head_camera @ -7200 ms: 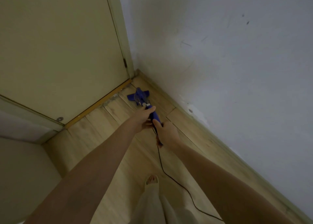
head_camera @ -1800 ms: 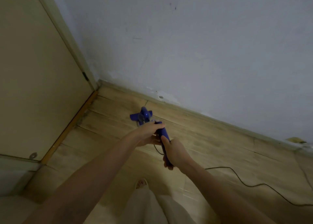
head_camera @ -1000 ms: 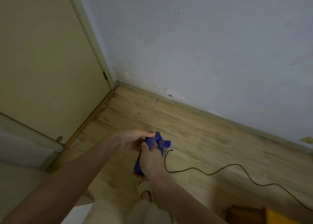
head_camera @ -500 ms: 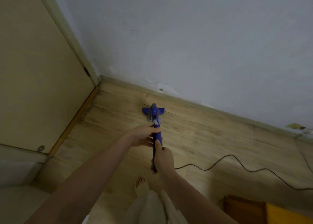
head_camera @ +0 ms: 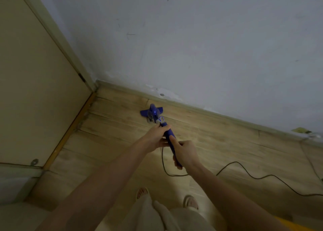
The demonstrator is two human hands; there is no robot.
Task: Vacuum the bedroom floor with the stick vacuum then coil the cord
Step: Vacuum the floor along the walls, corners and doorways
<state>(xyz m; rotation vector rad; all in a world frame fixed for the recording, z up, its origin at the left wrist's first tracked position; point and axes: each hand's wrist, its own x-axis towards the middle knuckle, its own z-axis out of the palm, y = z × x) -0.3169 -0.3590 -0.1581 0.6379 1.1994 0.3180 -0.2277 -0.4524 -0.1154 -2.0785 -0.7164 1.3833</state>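
A blue stick vacuum [head_camera: 153, 114] stands on the wooden floor [head_camera: 218, 143], its head close to the skirting below the white wall. My left hand [head_camera: 156, 137] grips the upper part of the blue handle. My right hand [head_camera: 185, 152] grips the handle lower down, near its end. A black cord [head_camera: 258, 177] drops from the handle, loops on the floor and runs off to the right edge.
A cream door [head_camera: 35, 91] with a wooden threshold closes off the left side. The white wall [head_camera: 209, 47] runs along the back. My two sandalled feet [head_camera: 142, 193] stand near the bottom. Something yellow [head_camera: 286, 222] shows at the bottom right.
The vacuum head has slid forward, closer to the skirting, and now angles left. Both hands keep their grip on the handle. The cord loop has shifted under my right arm.
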